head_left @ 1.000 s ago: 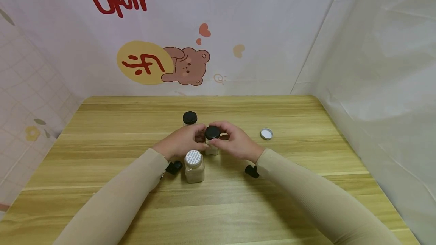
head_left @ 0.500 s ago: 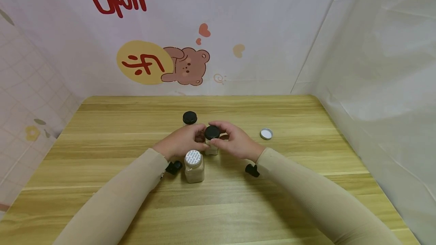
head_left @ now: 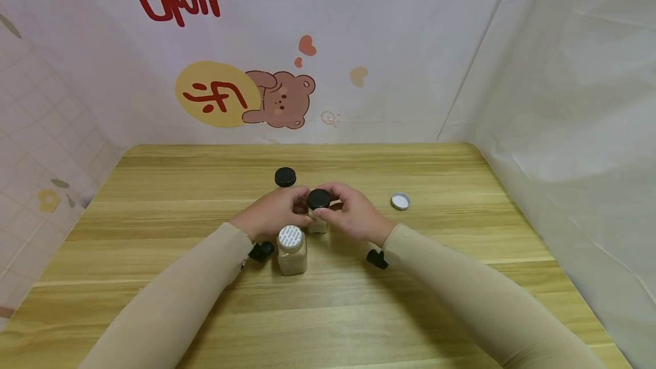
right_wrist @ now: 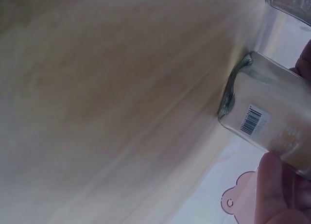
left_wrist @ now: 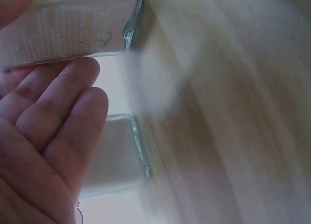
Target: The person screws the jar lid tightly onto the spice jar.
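Observation:
A square glass jar point(head_left: 319, 225) with pale contents and a black screw lid point(head_left: 319, 199) stands upright at mid-table. My left hand point(head_left: 274, 209) grips its body from the left; in the left wrist view the fingers point(left_wrist: 73, 112) lie along one side of the glass. From the right, my right hand point(head_left: 359, 214) pinches around the lid, thumb in front and index finger behind. The right wrist view shows the glass jar point(right_wrist: 272, 112) with a barcode label, its base near the tabletop. The lid itself is out of sight in both wrist views.
Just in front stands a second jar point(head_left: 293, 258), its mouth covered by a white printed seal. Behind my left hand is another black-lidded jar point(head_left: 285, 177), partly hidden. A loose lid point(head_left: 400, 201), white inside, lies on the wooden table point(head_left: 328, 323) to the right.

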A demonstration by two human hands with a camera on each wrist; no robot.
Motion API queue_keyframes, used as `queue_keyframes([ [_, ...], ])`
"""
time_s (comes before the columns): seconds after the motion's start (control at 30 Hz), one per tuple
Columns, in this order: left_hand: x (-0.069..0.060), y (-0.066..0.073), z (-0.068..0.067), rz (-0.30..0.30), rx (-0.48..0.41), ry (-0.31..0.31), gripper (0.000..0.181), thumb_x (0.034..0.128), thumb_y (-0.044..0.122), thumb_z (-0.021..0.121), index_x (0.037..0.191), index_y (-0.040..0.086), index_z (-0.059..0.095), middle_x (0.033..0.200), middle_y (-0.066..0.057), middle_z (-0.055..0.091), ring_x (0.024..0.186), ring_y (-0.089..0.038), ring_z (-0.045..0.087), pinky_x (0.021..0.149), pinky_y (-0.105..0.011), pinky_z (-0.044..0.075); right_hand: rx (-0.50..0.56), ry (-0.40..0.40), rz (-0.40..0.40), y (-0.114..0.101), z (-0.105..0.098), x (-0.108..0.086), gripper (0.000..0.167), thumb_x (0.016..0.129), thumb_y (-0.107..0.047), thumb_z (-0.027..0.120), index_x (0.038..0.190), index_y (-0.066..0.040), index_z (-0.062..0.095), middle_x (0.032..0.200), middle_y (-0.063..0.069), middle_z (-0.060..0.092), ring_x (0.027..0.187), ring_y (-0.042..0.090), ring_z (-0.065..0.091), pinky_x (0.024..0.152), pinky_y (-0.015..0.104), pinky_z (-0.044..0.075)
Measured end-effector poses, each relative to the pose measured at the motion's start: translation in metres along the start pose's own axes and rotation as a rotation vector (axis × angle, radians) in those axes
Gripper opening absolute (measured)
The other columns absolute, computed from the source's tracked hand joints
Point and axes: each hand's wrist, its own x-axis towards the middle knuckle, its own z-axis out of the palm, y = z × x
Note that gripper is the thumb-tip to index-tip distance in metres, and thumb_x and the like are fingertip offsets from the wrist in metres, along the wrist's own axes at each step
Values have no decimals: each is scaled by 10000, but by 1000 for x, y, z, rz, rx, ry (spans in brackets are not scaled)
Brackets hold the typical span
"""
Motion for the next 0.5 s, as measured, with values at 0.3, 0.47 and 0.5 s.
queue_keyframes([
  [0.3,0,-1,2,8,-9,13,244,930,248,813,1123,226,665,1104,60,748,1030,-137,691,1026,-435,526,-57,43,-2,-2,5,-1,346,979,-123,754,1286,-23,632,1251,134,680,1130,261,666,978,408,586],
  [0.47,1,-2,2,18,3,13,248,934,243,806,1134,213,661,1109,58,751,1022,-135,689,1026,-436,525,-69,54,-6,-2,6,-2,356,976,-132,763,1288,-27,628,1254,131,675,1130,261,671,969,407,592],
  [0.5,1,-2,2,19,5,13,248,936,244,806,1134,213,660,1107,62,751,1018,-130,688,1022,-430,525,-70,56,-9,-2,6,-2,356,975,-135,764,1287,-28,628,1254,131,674,1129,259,672,965,406,594],
])
